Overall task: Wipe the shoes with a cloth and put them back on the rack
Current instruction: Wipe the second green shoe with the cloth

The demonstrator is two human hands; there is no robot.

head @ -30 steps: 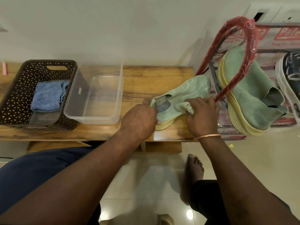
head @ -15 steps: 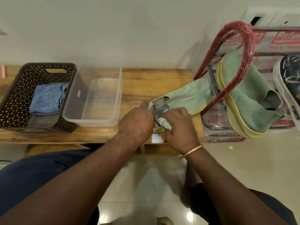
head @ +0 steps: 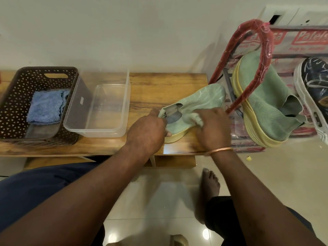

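Observation:
A pale green knit shoe (head: 200, 102) with a yellow sole lies on the wooden bench (head: 159, 86), toe toward the right. My left hand (head: 147, 132) grips its heel opening. My right hand (head: 213, 128) presses a bunched pale green cloth (head: 197, 119) against the shoe's side. The matching green shoe (head: 262, 103) leans on the shoe rack (head: 252, 54) at the right, behind a red plastic-wrapped frame. A dark patterned sneaker (head: 314, 89) sits beside it on the rack.
A brown perforated basket (head: 14, 96) holding a blue cloth (head: 46, 107) stands at the bench's left end. A clear plastic tub (head: 99, 107) sits next to it. My bare foot (head: 210, 181) rests on the tiled floor below.
My right hand with the cloth slid left toward the heel, then back right along the shoe's side. My left hand kept its grip on the heel.

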